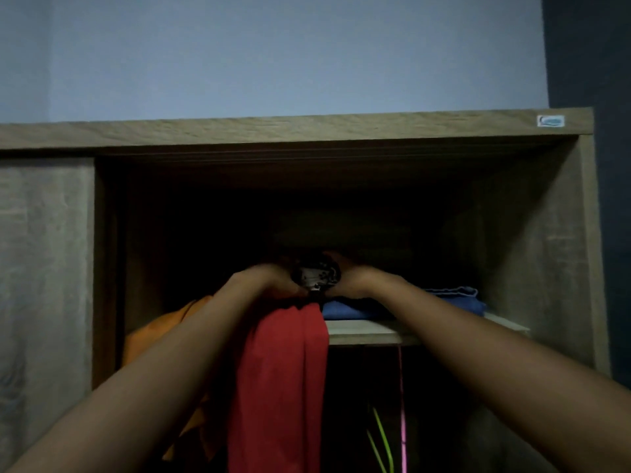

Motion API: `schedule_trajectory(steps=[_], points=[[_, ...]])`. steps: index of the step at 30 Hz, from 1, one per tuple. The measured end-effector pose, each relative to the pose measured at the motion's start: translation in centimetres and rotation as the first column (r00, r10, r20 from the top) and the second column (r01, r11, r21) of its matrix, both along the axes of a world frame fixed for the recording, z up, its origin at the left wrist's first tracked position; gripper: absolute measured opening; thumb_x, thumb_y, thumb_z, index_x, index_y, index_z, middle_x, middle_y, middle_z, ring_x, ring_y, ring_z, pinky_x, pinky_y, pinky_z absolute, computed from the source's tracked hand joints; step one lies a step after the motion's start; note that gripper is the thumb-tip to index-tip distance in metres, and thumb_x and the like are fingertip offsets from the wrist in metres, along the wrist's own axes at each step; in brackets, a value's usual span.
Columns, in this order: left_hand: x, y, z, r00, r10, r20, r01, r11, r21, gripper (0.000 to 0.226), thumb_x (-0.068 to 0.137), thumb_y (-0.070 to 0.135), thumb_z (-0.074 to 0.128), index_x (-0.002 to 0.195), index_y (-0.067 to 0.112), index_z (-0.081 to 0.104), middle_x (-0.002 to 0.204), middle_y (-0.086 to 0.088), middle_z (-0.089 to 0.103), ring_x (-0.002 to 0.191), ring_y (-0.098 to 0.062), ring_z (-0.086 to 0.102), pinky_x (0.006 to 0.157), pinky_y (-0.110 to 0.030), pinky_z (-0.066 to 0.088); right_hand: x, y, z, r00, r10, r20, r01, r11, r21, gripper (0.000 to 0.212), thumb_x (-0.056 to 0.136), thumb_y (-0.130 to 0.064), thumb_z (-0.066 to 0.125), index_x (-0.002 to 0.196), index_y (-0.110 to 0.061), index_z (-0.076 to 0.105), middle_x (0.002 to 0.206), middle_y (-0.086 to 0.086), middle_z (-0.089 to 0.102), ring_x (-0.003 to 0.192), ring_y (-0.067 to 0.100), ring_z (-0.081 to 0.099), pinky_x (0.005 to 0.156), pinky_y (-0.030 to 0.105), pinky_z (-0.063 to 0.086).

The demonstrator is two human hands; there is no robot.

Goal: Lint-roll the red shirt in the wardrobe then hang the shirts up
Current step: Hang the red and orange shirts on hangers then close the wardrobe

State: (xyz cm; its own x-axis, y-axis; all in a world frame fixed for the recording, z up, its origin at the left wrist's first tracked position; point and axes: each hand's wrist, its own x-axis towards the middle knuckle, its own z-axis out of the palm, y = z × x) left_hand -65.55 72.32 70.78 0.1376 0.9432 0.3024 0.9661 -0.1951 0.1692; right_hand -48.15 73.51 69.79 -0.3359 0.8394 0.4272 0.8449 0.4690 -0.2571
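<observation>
L hand [269, 279] & R hand [353, 279] up high, close together, fingers curled round a small dark thing [317, 276] w/ white bits btw them; too dim to tell what. Just under the hands, red shirt [283, 387] hanging down long in the wardrobe [341, 129], orange cloth [164, 329] beside it on the L. On the R, blue folded cloth [409, 307] on a shelf [368, 331]; lower down, thin green bar [382, 435] & pink bar [403, 421].
</observation>
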Motion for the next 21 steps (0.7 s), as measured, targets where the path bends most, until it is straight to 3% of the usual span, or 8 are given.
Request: schedule_trajectory(steps=[4, 8, 14, 18, 21], points=[[-0.4, 0.7, 0.0, 0.985, 0.104, -0.137, -0.108, 0.994, -0.024, 0.065, 0.091, 0.051, 0.056, 0.148, 0.025, 0.04, 0.153, -0.003, 0.042, 0.136, -0.025, 0.044, 0.109, -0.032, 0.036, -0.3, 2.3, 0.1, 0.999, -0.003, -0.041, 0.003, 1.0, -0.001, 0.046, 0.092, -0.035, 0.063, 0.136, -0.021, 0.053, 0.137, 0.006, 0.056, 0.119, 0.024, 0.056, 0.099, 0.03, 0.045], [-0.1, 1.2, -0.6, 0.946, 0.233, -0.225, -0.245, 0.969, -0.023, 0.054, 0.099, 0.033, 0.054, 0.148, 0.017, 0.041, 0.153, -0.007, 0.041, 0.138, -0.026, 0.042, 0.109, -0.032, 0.035, -0.1, 3.0, 0.2, 0.984, 0.028, -0.178, -0.015, 0.997, 0.074, 0.035, 0.096, -0.031, 0.058, 0.128, -0.016, 0.06, 0.131, 0.01, 0.06, 0.114, 0.025, 0.057, 0.087, 0.026, 0.041], [3.4, 0.6, 2.0, 0.984, 0.159, -0.082, -0.152, 0.984, 0.09, 0.045, 0.106, 0.018, 0.038, 0.148, 0.003, 0.034, 0.153, -0.016, 0.038, 0.141, -0.031, 0.037, 0.112, -0.032, 0.028, 1.5, 3.4, 1.8, 0.962, 0.018, -0.274, 0.003, 0.997, 0.076, 0.041, 0.094, -0.013, 0.061, 0.134, -0.008, 0.055, 0.135, 0.017, 0.057, 0.124, 0.032, 0.053, 0.103, 0.034, 0.042], [5.7, -0.1, 3.6, 0.992, 0.124, -0.005, -0.123, 0.987, 0.108, 0.043, 0.106, 0.011, 0.035, 0.147, -0.002, 0.033, 0.153, -0.021, 0.036, 0.141, -0.034, 0.036, 0.114, -0.036, 0.029, 3.9, 2.8, 3.0, 0.942, 0.007, -0.336, 0.024, 0.996, 0.087, 0.043, 0.094, -0.007, 0.061, 0.135, -0.003, 0.051, 0.134, 0.017, 0.056, 0.126, 0.032, 0.052, 0.089, 0.024, 0.037], [6.6, 1.4, 4.3, 0.995, 0.091, 0.042, -0.098, 0.976, 0.195, 0.043, 0.103, 0.018, 0.044, 0.145, 0.007, 0.042, 0.148, -0.018, 0.045, 0.134, -0.033, 0.046, 0.11, -0.042, 0.04, 5.7, 2.4, 3.7, 0.915, 0.001, -0.403, 0.044, 0.994, 0.103, 0.048, 0.095, -0.008, 0.06, 0.14, -0.004, 0.046, 0.139, 0.016, 0.052, 0.128, 0.03, 0.051, 0.086, 0.02, 0.036]])
